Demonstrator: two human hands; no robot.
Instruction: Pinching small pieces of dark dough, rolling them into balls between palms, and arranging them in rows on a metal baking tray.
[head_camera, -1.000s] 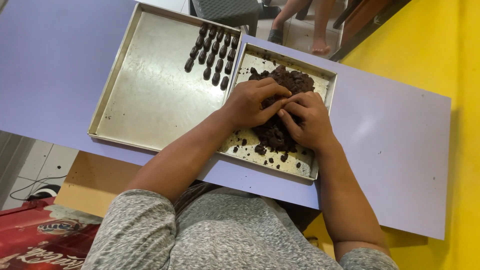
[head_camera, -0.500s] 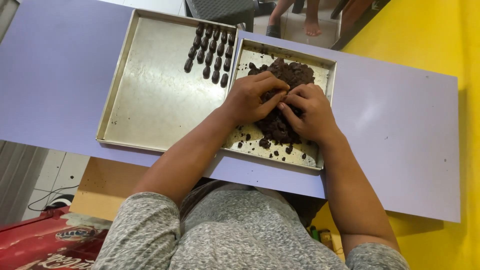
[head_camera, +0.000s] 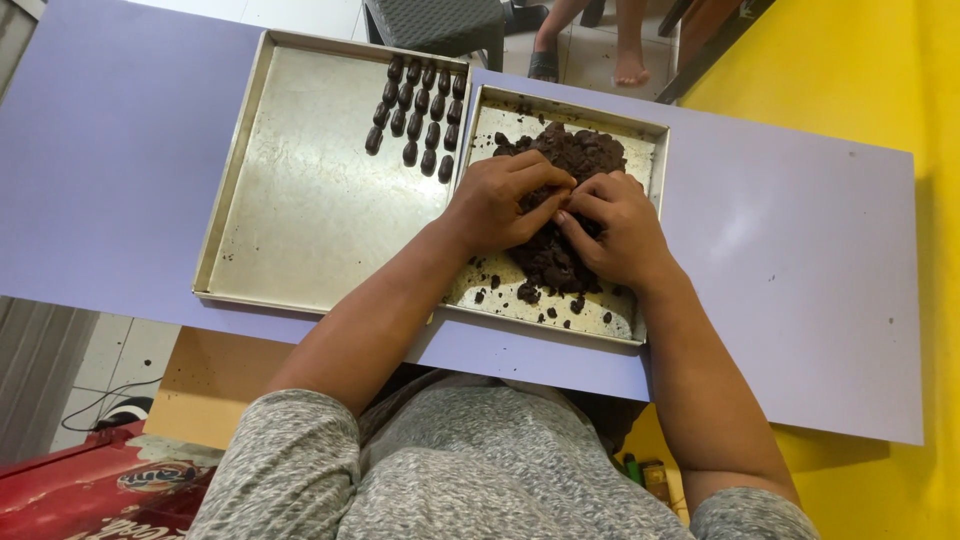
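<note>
Your left hand (head_camera: 500, 205) and your right hand (head_camera: 622, 230) are both on the dark dough (head_camera: 565, 200). The dough is a lumpy pile in the small tray (head_camera: 560, 320), right under your fingers. It runs from 12 o'clock down to 6 o'clock, longer than it is wide. Most of the pile sits past your fingertips, toward 12 o'clock. A bit more shows below your hands, toward 6 o'clock.

Both hands are curled, and the fingertips meet in the middle over the pile. They look like they are pinching a small bit of dough between them. The bit itself is hidden, so you cannot tell how big it is. Both hands are about the same way from the dough. Neither one is nearer.

Small crumbs (head_camera: 535, 295) lie on the bare metal at the near end of the small tray.

At 9 o'clock from your hands is the big tray (head_camera: 290, 230). It touches the small tray side by side. Most of it is bare. In its far corner, at about 11 o'clock from your left hand, sit short dark pieces (head_camera: 420, 110) in neat rows. Your left hand is the one closer to them.

Both trays rest on a purple table (head_camera: 800, 250).
</note>
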